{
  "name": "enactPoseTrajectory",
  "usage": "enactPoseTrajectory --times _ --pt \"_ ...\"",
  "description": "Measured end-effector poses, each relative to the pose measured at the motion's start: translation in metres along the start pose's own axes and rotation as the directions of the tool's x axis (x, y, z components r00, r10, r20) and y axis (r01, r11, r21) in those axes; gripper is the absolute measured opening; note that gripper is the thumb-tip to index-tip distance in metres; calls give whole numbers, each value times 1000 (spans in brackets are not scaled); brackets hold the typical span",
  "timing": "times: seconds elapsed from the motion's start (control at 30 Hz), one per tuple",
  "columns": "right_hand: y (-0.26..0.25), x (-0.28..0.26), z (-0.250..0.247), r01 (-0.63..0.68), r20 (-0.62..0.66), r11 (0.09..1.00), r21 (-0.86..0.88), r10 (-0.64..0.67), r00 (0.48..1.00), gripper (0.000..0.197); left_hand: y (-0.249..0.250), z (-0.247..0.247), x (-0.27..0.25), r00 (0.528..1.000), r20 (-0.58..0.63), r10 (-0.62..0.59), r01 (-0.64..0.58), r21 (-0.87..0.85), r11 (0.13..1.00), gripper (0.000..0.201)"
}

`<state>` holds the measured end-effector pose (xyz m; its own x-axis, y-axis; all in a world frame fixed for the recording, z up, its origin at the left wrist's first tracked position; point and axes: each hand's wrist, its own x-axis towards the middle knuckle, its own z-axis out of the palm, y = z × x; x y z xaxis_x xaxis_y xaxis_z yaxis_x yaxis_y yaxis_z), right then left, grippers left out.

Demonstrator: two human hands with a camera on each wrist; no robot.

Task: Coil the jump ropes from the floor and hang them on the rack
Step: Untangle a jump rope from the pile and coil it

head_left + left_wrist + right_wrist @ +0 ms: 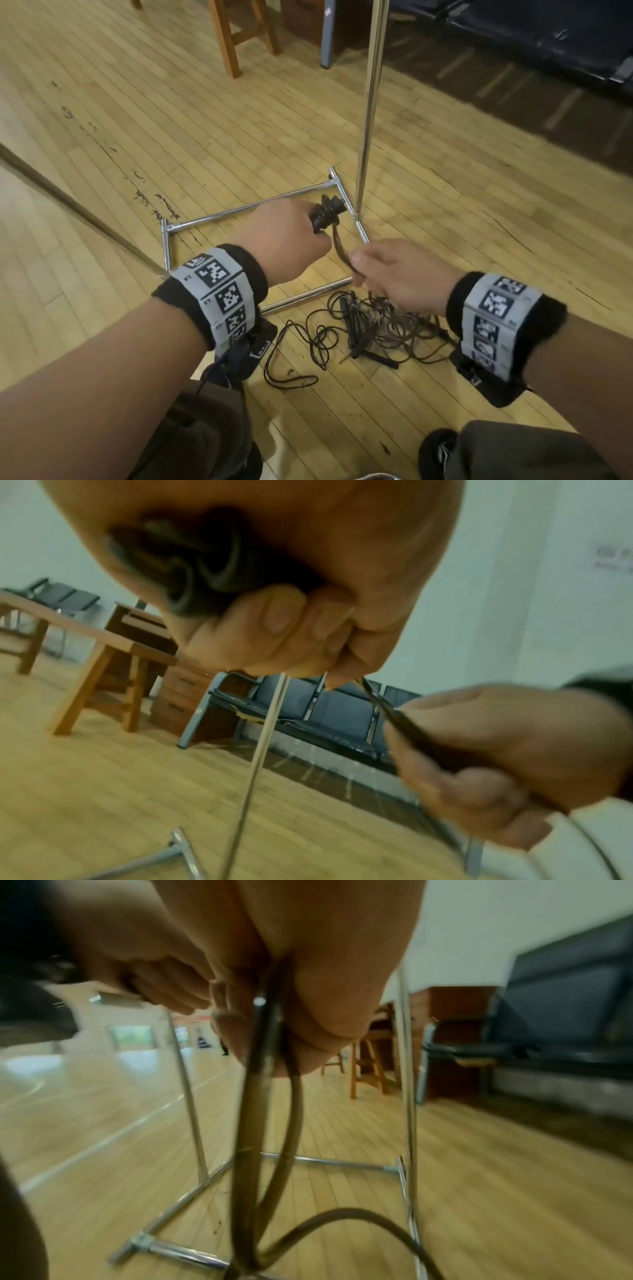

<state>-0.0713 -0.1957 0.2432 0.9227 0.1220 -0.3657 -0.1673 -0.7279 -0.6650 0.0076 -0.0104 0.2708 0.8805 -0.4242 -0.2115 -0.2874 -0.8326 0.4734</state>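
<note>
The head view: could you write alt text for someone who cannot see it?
Seen from above, a person's left hand grips a wound black coil of jump rope while the right hand pinches the rope's loose tail just below it. On the wooden floor beneath lies a tangled pile of ropes, beside the chrome base of a rack.

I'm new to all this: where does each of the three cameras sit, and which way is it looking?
Head: worn on the head, looking down at both forearms, the left hand gripping the coiled rope, and the rack.
Left wrist: under the left hand, looking along the fingers towards the bench seats.
Right wrist: under the right hand, looking past its jump rope at the rack's base.
Shared: all show the rack.
</note>
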Motion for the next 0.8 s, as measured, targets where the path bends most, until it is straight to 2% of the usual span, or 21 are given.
enactPoseTrajectory --times 0.07,0.13,0.23,0.3,0.37,0.47,0.6,0.67,0.73,0.8 --pt "-15 -7 3 141 128 950 -279 -109 986 40 -3 2 4 996 57 -63 53 158 986 12" --pt "-32 -14 -1 239 247 876 -419 -143 958 34 -4 7 2 984 141 -107 62 289 955 5" --pt "-49 -22 -11 347 313 769 -537 -200 928 28 2 21 -6 954 293 -66 -60 399 915 4" --pt "-53 -23 -19 373 305 764 -526 -240 922 27 8 31 -13 924 381 -4 -178 441 880 13" --pt "-51 -22 -27 348 259 797 -494 -248 934 26 14 36 -20 901 434 23 -244 461 853 24" --pt "-37 -20 -33 254 179 899 -356 -201 963 25 20 40 -30 878 471 90 -316 427 847 31" --pt "-22 -17 -33 151 97 985 -85 -143 985 36 18 33 -34 889 411 203 -362 359 860 34" --pt "-20 -16 -31 73 123 996 45 -78 989 54 15 28 -32 901 351 255 -379 353 855 35" --pt "-19 -14 -29 -44 191 987 154 14 982 70 13 24 -29 904 317 287 -395 359 846 23" --pt "-18 -11 -29 -134 290 957 256 56 955 73 13 21 -27 904 320 284 -392 352 850 12"
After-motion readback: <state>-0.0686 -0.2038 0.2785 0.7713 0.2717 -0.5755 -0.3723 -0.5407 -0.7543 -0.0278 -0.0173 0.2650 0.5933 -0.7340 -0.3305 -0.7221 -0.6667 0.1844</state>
